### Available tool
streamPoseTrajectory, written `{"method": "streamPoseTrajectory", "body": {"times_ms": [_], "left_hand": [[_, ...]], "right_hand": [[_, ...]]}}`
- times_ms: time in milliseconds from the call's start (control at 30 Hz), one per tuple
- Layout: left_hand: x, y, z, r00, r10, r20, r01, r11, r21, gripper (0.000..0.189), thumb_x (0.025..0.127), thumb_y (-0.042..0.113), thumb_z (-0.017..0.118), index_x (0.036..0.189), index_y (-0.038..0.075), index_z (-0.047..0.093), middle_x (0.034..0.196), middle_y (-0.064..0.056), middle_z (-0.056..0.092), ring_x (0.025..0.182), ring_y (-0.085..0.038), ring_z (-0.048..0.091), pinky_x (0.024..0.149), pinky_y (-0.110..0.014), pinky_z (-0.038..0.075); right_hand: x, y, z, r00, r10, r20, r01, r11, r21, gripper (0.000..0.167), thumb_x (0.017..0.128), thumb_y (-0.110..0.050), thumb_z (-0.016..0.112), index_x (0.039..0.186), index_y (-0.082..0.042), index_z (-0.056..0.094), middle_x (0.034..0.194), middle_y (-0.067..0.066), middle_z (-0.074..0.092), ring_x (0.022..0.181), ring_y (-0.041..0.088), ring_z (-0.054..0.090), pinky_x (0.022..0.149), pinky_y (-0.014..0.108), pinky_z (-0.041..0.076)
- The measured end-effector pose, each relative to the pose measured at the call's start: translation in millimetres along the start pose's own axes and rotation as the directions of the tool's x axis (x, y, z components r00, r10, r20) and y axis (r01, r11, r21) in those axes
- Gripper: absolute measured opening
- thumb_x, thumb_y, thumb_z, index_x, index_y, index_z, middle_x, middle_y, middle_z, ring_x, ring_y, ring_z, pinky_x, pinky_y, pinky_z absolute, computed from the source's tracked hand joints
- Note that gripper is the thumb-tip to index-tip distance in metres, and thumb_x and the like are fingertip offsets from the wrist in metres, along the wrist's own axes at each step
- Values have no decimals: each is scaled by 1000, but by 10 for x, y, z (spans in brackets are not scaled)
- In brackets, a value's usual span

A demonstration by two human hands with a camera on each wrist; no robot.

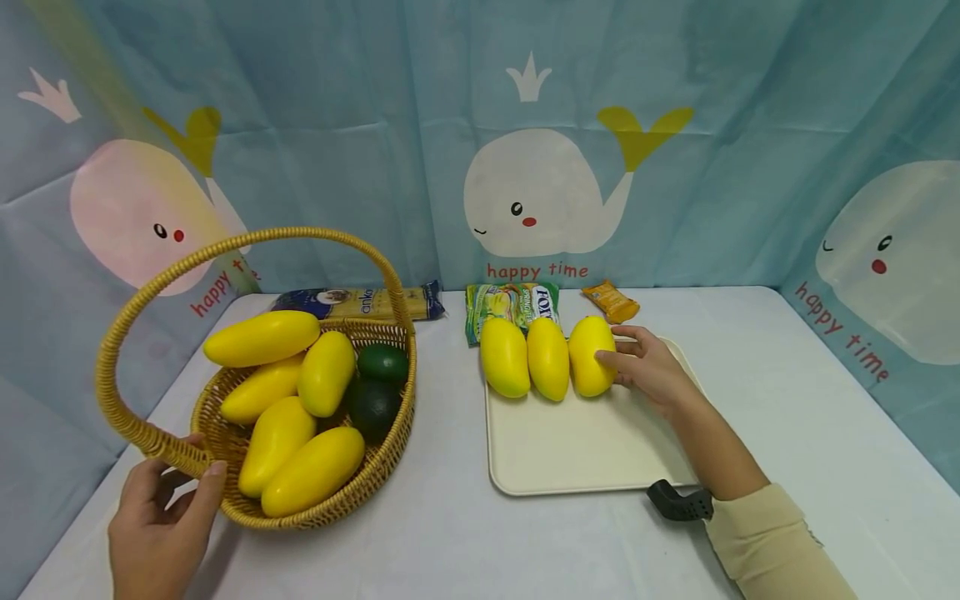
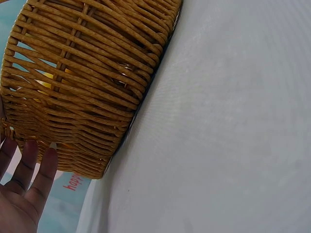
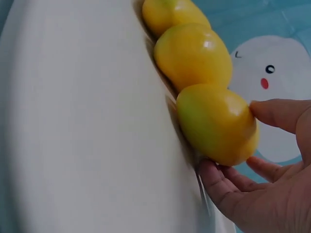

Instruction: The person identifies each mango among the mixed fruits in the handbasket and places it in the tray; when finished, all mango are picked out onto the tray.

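Observation:
On the cream tray [image 1: 577,454], a yellow mango [image 1: 588,354] is the rightmost of three in a row along the far edge. My right hand [image 1: 654,371] holds it from its right side, thumb on top and fingers low against it in the right wrist view. Two more mangoes [image 1: 547,358] lie to its left. At the left stands a wicker basket [image 1: 386,454] with a tall arched handle. My left hand [image 1: 165,521] grips it at the handle's base, fingers against the outer weave in the left wrist view. Several mangoes [image 1: 315,472] and two dark green fruits [image 1: 372,408] fill the basket.
Behind the basket lies a blue-and-yellow packet [image 1: 360,302]. A green packet [image 1: 513,304] sits behind the tray, and a small orange packet [image 1: 611,300] lies to its right. A blue whale-print curtain [image 1: 360,167] hangs along the white table's back.

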State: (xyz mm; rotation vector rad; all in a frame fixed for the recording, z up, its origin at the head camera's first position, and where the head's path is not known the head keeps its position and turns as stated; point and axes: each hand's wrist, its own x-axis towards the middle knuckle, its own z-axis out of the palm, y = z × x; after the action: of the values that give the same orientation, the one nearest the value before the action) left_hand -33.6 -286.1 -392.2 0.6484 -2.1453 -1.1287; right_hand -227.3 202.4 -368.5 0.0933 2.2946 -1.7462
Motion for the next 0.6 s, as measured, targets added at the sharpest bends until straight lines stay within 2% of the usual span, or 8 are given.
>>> {"method": "streamPoseTrajectory", "body": {"times_ms": [267, 600], "left_hand": [[-6, -4, 1, 1000, 31, 3, -31, 1000, 5, 44, 93, 5, 70, 134, 3, 56, 116, 15, 48, 100, 0, 52, 74, 2, 44], [-7, 5, -9, 1000, 19, 13, -19, 1000, -2, 44, 94, 6, 70, 135, 5, 56, 117, 13, 49, 102, -2, 53, 75, 1, 45]], "right_hand": [[17, 25, -8, 999, -15, -34, 15, 1000, 12, 71, 98, -24, 65, 156, -4, 28, 153, 24, 33, 131, 37, 43, 108, 45, 45], [22, 8, 1, 998, 16, -53, -15, 1000, 24, 71, 99, -27, 64, 156, -6, 27, 156, 23, 30, 132, 36, 44, 107, 43, 47]]}}
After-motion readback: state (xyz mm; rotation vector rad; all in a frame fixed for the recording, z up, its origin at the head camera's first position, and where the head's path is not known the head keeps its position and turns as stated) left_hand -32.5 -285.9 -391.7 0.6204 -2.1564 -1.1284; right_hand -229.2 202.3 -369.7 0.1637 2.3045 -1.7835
